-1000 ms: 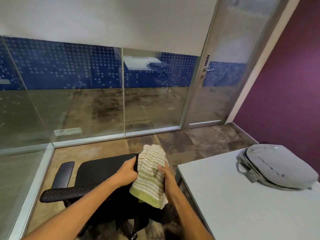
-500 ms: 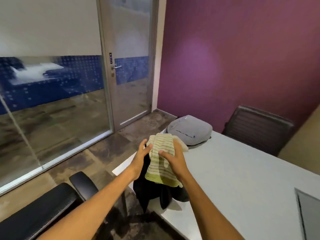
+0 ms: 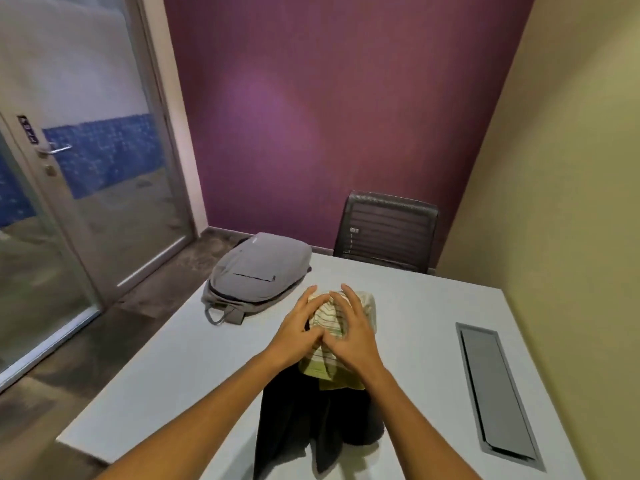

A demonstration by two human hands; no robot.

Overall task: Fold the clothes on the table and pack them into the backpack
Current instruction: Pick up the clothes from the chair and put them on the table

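Holding a bundle of clothes over the table point(image 3: 415, 327), the person has both hands on top of it. Left hand point(image 3: 300, 332) and right hand point(image 3: 349, 332) sit side by side, thumbs touching, fingers curled over the striped garment point(image 3: 329, 317), a cream cloth w/ green lines and a green hem. Each grip is closed on that cloth; it bunches up between the palms. Below it a black garment point(image 3: 311, 420) hangs down toward the near edge; can't tell if it's held too or just draped under the striped one, nor whether any of it rests on the table yet.

The backpack point(image 3: 256, 271), grey, lies flat at the far left corner of the table, near the hands but apart from them. Its front-pocket zip looks shut; whether the main compartment is open can't be told from here.

Step in hand, as I judge it: bringing the clothes to the table, i.e. the very start. Nothing folded, nothing packed.

Next move prob. calls for setting the bundle down on the bare tabletop, separating the two pieces, then spreading one flat before the 1st fold. Plenty of free surface btw. the hands and the cable hatch point(image 3: 495, 393) on the right. Backpack will need opening before anything goes in.
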